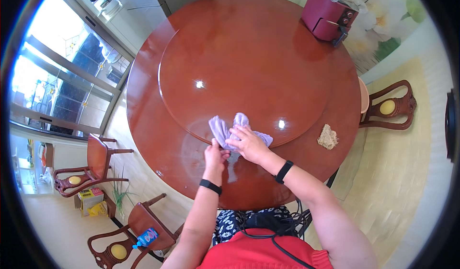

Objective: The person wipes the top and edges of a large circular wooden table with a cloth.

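A crumpled lilac cloth [220, 127] lies over the near rim of the round wooden turntable [244, 64]. Spread across the cloth, my right hand [248, 145] grips and presses it against the rim. My left hand [216, 157] is at the same rim, just left of the cloth's lower end, thumb up and fingers curled. Whether those fingers pinch the rim or a cloth edge is hidden. A wet, shiny streak [232, 168] marks the reddish-brown table [287, 175] below the hands.
A beige, rough-textured wad [327, 137] sits on the table's right side. At the back right stands a maroon air fryer [325, 15] with plastic on top. Wooden chairs [99, 157] surround the table; one seat holds a blue bottle [146, 237]. Black cables [284, 233] hang at my waist.
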`<state>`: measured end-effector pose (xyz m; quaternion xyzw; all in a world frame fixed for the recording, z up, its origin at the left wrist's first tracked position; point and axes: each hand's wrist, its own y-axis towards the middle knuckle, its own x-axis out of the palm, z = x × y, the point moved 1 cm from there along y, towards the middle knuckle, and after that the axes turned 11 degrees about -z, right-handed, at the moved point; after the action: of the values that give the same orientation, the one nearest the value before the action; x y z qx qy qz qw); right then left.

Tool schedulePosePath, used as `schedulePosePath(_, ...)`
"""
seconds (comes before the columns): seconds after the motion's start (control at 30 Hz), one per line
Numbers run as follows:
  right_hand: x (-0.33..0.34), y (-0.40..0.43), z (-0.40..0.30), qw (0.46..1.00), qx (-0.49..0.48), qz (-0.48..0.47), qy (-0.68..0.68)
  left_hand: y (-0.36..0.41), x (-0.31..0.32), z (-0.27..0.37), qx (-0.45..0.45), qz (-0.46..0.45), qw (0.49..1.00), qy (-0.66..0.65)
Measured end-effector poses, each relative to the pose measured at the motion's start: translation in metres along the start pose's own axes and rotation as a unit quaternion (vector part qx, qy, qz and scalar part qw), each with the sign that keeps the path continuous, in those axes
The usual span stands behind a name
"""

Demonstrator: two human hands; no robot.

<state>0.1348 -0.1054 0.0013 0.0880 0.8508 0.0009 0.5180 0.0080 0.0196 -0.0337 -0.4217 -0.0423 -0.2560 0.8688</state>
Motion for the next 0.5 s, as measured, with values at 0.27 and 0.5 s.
schedulePosePath(0.27,-0.102,-0.120,0.119,0.997,0.070,-0.039,0.017,0.038,-0.054,0.070,0.049,0.073,0.996,0.016)
schedulePosePath(0.5,-0.061,-0.070,0.116,0.965,0.207,0.136,-0.088,-0.027,0.029,-0.003,-0.042,-0.037,0.998,-0.009)
